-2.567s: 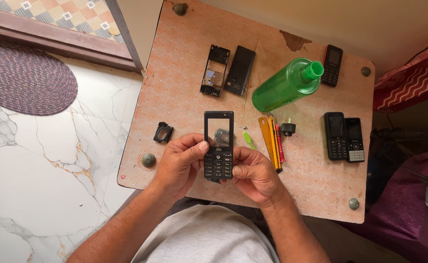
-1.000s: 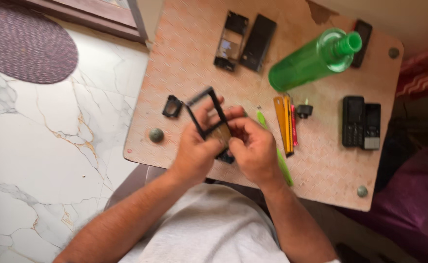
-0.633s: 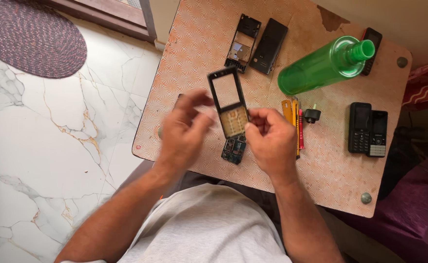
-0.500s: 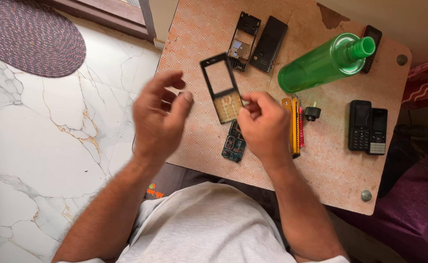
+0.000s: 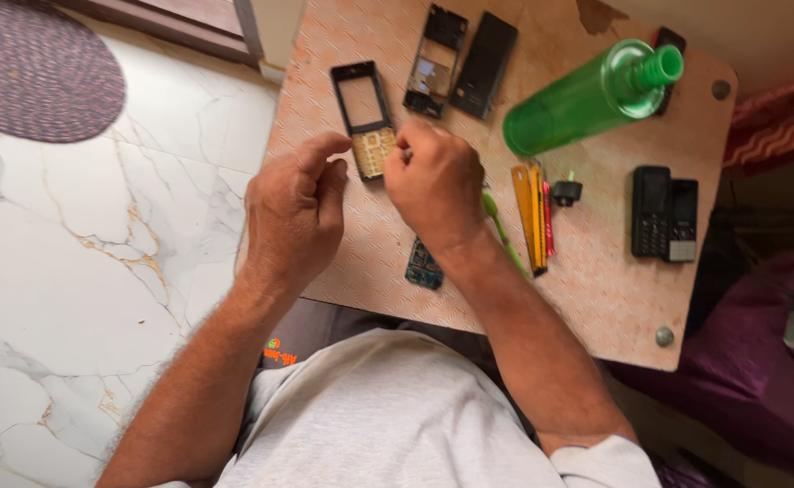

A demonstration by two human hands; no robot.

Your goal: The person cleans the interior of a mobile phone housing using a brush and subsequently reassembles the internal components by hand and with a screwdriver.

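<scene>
Black phone front frame with gold keypad membrane lies flat on table, upper left part. Right hand curled, fingertips pinched at frame's lower right edge; whether anything held, cannot tell. Left hand just left of frame, fingers loosely bent, thumb near frame, holding nothing. Circuit board beneath right wrist. Beyond: phone chassis, back cover, green bottle, yellow cutters, 2 black phones.

The left hand hovered palm-down, fingers loosely curled and holding nothing. The right hand was bunched, fingertips pinched together. Both bare forearms angled inward, hands close but apart.
</scene>
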